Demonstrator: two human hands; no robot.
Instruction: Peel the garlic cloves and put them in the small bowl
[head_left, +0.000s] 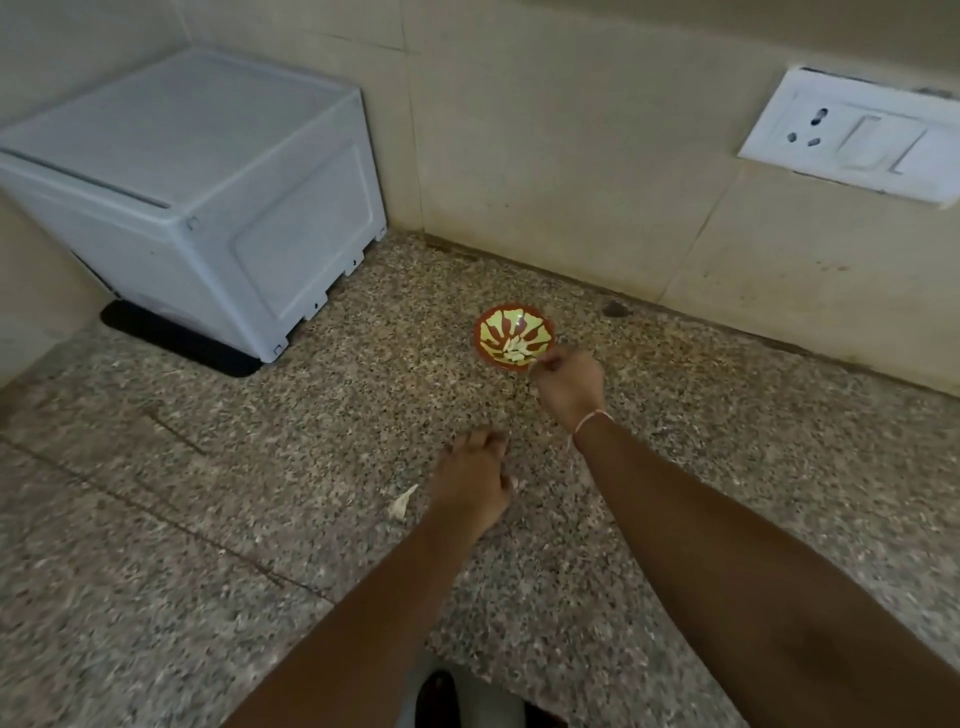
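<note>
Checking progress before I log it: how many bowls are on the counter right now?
1. The small bowl sits on the counter near the back wall, peeled garlic cloves inside, right hand at its rim. Nothing else looks bowl-like.

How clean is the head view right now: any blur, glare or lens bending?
Head view: dim, flat light; left hand smeared by motion; small glare spot inside the bowl; wide-angle bend tilts the white box and wall socket; right hand fairly sharp.

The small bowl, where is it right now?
In the head view, the small bowl sits on the counter near the back wall, touching the right hand.
</note>
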